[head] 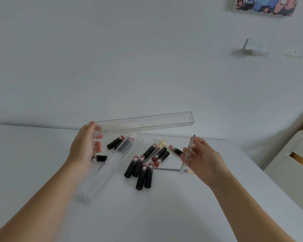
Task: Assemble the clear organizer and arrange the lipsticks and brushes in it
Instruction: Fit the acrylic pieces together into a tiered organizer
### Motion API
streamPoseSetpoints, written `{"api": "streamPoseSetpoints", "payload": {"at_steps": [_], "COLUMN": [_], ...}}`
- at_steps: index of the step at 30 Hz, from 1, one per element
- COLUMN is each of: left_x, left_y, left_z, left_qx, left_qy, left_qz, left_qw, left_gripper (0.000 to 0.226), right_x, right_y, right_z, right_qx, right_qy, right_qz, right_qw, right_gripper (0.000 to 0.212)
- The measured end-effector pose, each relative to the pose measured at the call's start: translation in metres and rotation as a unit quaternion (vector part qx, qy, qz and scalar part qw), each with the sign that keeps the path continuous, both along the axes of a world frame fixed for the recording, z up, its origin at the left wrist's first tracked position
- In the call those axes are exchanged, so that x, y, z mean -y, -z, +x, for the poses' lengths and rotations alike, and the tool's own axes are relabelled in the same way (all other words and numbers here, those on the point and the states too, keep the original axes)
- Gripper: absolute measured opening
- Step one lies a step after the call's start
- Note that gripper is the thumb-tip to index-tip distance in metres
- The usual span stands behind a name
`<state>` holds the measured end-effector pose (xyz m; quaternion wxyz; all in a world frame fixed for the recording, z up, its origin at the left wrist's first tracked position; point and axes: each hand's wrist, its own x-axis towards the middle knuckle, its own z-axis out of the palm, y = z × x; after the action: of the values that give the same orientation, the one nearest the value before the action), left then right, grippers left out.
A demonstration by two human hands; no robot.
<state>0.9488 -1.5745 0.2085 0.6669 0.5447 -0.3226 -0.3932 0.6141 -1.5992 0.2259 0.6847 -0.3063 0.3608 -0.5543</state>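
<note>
My left hand (85, 145) grips a clear end panel that carries a long clear tray (147, 122), which it holds level above the table. In my right hand (202, 157) is a second clear end panel (188, 152), held upright and apart from the tray's right end. Another long clear tray (110, 168) lies diagonally on the table below my left hand. Several black lipsticks with pink ends (143, 170) lie scattered between my hands. A thin brush (166, 170) lies beside them, near my right hand.
The white table (147, 215) stands against a white wall. A white and wood chair (290, 158) is at the table's right edge. A colourful picture (264, 5) hangs on the wall at top right.
</note>
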Motion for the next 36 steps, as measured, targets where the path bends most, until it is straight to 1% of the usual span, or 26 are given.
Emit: {"api": "streamPoseSetpoints", "payload": {"at_steps": [2,3,5,6,10,12,16,24,32,33,36], "left_x": [-0.002,-0.003,-0.006,-0.007,-0.010,-0.010,-0.012,-0.009,-0.006,-0.006,-0.005], "left_y": [-0.001,-0.002,-0.004,-0.005,-0.007,-0.006,-0.007,-0.008,-0.004,-0.003,-0.003], "left_z": [0.000,0.000,-0.001,-0.001,-0.004,-0.005,-0.008,-0.005,-0.001,-0.001,-0.001], "left_qx": [0.006,0.008,0.016,0.022,0.048,0.066,0.084,0.121,0.160,0.162,0.165], "left_qy": [0.002,0.006,0.016,0.021,0.034,0.035,0.034,0.028,0.008,0.004,-0.006], "left_qz": [0.000,0.000,-0.001,-0.002,-0.006,-0.004,-0.001,0.016,0.019,0.018,0.015], "left_qw": [1.000,1.000,1.000,1.000,0.998,0.997,0.996,0.992,0.987,0.987,0.986], "left_gripper": [0.029,0.030,0.030,0.030,0.028,0.028,0.030,0.033,0.030,0.031,0.032], "right_x": [0.004,0.006,0.010,0.012,0.018,0.019,0.018,0.021,0.021,0.020,0.021], "right_y": [-0.005,-0.009,-0.016,-0.019,-0.023,-0.023,-0.023,-0.022,-0.023,-0.023,-0.020], "right_z": [0.002,0.003,0.003,0.004,0.005,0.007,0.011,0.010,0.013,0.014,0.017], "right_qx": [0.040,0.046,0.026,0.002,-0.113,-0.148,-0.172,-0.155,-0.235,-0.251,-0.280], "right_qy": [0.030,0.036,0.037,0.034,0.009,-0.001,-0.021,-0.026,-0.033,-0.031,-0.013], "right_qz": [0.038,0.055,0.080,0.085,0.091,0.084,0.060,0.039,-0.004,-0.009,-0.013], "right_qw": [0.998,0.997,0.996,0.996,0.989,0.985,0.983,0.987,0.971,0.967,0.960], "right_gripper": [0.013,0.009,0.008,0.014,0.054,0.062,0.061,0.069,0.084,0.081,0.059]}}
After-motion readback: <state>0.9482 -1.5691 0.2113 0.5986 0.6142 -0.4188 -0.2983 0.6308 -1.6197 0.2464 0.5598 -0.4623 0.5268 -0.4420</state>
